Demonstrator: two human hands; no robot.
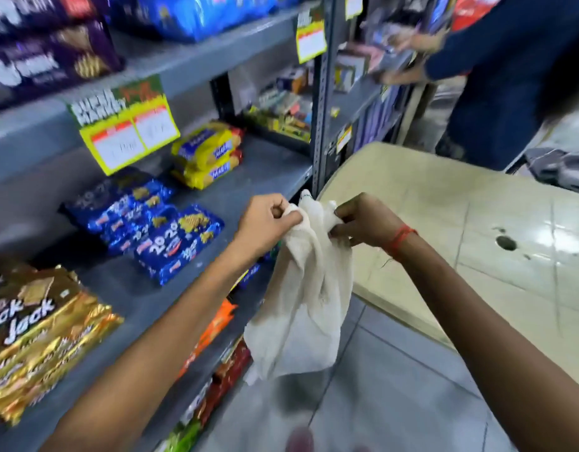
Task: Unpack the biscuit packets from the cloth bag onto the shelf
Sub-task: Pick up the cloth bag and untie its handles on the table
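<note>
Both hands pinch the top of a limp cream cloth bag (301,288), left hand (268,223) and right hand (363,220) clamped on its mouth. It hangs beside the grey metal shelf (268,168), where blue biscuit packets (171,236) lie.

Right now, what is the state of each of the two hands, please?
Left hand: closed, gripping the top edge of the cloth bag.
Right hand: closed, gripping the same bag's top edge on the other side.

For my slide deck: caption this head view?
Both hands hold the limp cloth bag by its top beside the stocked shelf.
</note>
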